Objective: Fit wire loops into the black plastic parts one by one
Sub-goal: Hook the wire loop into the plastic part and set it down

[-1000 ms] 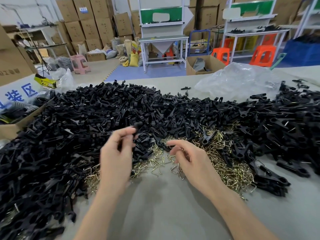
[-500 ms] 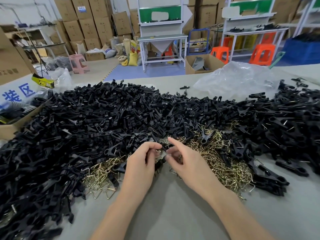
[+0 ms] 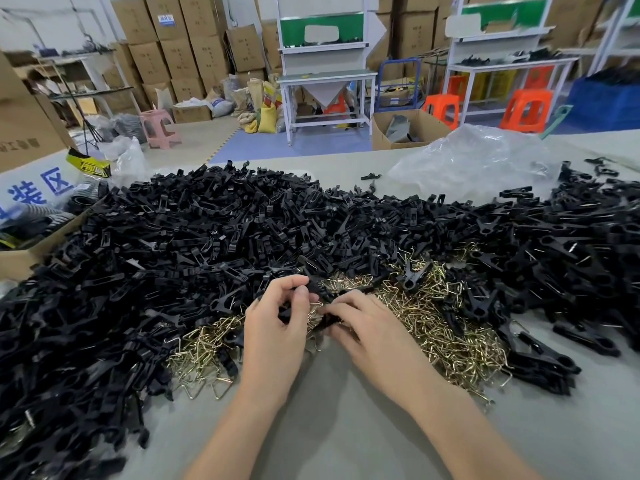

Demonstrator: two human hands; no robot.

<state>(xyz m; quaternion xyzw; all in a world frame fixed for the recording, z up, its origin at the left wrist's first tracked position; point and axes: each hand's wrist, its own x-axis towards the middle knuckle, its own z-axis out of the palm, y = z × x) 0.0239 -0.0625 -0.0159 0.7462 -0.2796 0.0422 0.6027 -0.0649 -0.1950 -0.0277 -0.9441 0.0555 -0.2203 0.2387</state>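
Heaps of black plastic parts [image 3: 207, 237] covered a grey table [image 3: 329, 431] from nine o'clock round to three. At centre, the left hand [image 3: 277, 330] and right hand [image 3: 375, 329] sat close together, each pinching the same black part [image 3: 320, 293] above a pile of brass-coloured wire loops [image 3: 436, 327] spreading toward four o'clock. A clear plastic bag [image 3: 478, 161] lay at one o'clock.

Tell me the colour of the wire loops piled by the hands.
The wire loops are a shiny brass-gold, clearest in the head view.
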